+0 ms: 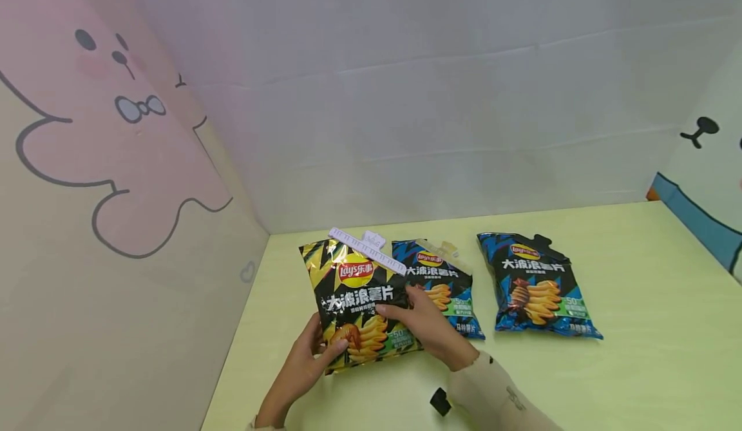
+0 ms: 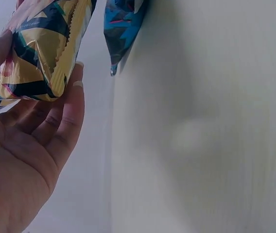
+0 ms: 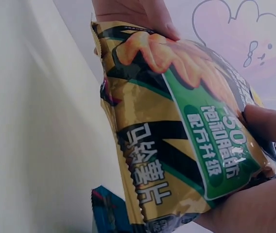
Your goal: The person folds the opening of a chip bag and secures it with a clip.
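Observation:
A black and yellow Lay's chip bag (image 1: 356, 299) is held up, slightly tilted, between both hands. Across its top edge sits a long white sealing clip (image 1: 368, 252). My left hand (image 1: 304, 357) grips the lower left corner, thumb in front and fingers behind, as the left wrist view of the bag (image 2: 41, 53) confirms. On the right side my right hand (image 1: 431, 325) pinches the bag, its thumb lying over the front. In the right wrist view the bag's lower front (image 3: 152, 111) faces the camera.
Partly behind the held bag lies a blue chip bag (image 1: 464, 308) with a yellowish clip (image 1: 446, 252). Another blue chip bag (image 1: 542, 289) with a black clip (image 1: 542, 245) lies to its right. A small black piece (image 1: 440, 402) is near the right sleeve. Walls bound the table (image 1: 655, 302).

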The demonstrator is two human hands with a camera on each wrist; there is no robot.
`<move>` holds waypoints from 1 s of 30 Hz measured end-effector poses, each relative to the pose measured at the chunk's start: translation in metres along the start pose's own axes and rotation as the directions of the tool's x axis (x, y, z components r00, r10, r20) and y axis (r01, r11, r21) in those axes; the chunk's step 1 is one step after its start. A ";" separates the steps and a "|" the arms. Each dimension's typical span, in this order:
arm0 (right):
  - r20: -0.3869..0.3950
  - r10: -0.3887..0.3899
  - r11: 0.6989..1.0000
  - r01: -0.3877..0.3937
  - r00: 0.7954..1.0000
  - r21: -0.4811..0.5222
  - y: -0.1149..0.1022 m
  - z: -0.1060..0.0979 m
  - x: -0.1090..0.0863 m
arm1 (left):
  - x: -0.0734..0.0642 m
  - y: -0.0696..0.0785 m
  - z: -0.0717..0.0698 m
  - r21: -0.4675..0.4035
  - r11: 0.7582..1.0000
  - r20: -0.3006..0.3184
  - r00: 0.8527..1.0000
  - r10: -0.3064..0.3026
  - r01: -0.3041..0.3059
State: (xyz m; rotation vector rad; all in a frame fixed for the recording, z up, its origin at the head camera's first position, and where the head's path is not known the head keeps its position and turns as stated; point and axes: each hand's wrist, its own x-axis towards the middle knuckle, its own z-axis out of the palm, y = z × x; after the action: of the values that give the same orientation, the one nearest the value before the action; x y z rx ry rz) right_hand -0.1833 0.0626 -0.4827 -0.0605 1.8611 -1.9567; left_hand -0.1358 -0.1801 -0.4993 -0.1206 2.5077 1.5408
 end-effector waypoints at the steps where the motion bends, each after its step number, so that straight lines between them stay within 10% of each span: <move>1: 0.007 -0.003 1.000 0.003 1.000 0.007 -0.001 0.001 0.002 | 0.001 0.000 -0.001 -0.011 1.000 -0.007 1.000 0.001 -0.001; 20: -0.076 0.038 0.998 -0.033 0.996 0.058 -0.005 0.026 0.041 | 0.029 -0.006 -0.023 0.007 0.999 -0.076 0.996 0.054 -0.054; 30: 0.053 0.019 0.992 -0.026 0.998 0.125 -0.004 0.033 0.053 | 0.037 -0.018 -0.030 -0.052 0.998 -0.097 0.995 0.037 -0.042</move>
State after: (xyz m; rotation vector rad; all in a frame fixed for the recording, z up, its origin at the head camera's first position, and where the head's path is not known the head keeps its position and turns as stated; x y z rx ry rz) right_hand -0.2220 0.0138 -0.4895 -0.0510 1.6947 -2.0330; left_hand -0.1730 -0.2139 -0.5090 -0.1573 2.5564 1.6563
